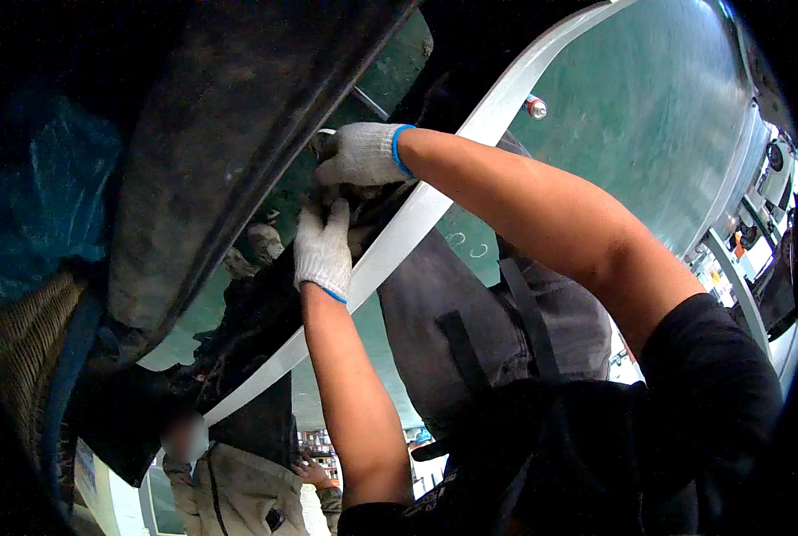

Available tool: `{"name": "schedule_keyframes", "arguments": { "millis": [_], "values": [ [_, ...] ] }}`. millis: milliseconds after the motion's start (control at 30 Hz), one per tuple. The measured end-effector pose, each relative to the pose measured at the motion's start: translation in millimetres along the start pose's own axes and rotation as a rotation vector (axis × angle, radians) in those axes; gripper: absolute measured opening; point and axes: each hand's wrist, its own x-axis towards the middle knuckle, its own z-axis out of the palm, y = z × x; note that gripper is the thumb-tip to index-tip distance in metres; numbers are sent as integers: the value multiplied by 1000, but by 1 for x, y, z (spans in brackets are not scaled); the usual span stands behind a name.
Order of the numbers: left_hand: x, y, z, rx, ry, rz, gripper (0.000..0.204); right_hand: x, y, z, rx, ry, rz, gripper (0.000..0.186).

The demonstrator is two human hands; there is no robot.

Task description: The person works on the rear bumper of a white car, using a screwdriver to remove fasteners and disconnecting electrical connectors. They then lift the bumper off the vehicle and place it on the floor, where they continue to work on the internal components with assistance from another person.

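Both my hands wear white knit gloves with blue cuffs and work close together in the gap between a long dark beam (211, 170) and a curved white panel edge (417, 214). My right hand (363, 154) comes over the white edge with its fingers curled; a small pale curved piece (326, 132) shows by its fingertips. Just nearer, my left hand (324, 247) points away from me, fingertips bent against a dark part below the right hand. What either hand grips is hidden in shadow and by the gloves.
On the green floor (649, 116) stand or lie a small can (535, 107) and a thin rod (370, 103). A finned radiator-like panel (33, 348) and blue plastic sheeting (50, 188) are at left. Another person (247, 487) is at lower left, beyond the panel's end.
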Motion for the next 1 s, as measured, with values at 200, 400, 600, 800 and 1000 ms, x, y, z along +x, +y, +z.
{"name": "schedule_keyframes", "arguments": {
  "millis": [200,400,600,800,1000],
  "values": [
    [20,-19,-16,355,-25,132,48,-22,-8,6,-203,287,-80,56],
    [33,-45,-26,370,-42,212,55,-40,-44,19,-699,75,-73,74],
    [44,-58,-27,265,-78,201,64,-29,-33,27,-696,24,-30,71],
    [23,-27,-18,342,-41,147,75,-26,-24,43,-588,208,-68,84],
    [27,-24,-18,315,-43,100,77,-19,-22,41,-652,115,-104,79]
  ]
}}
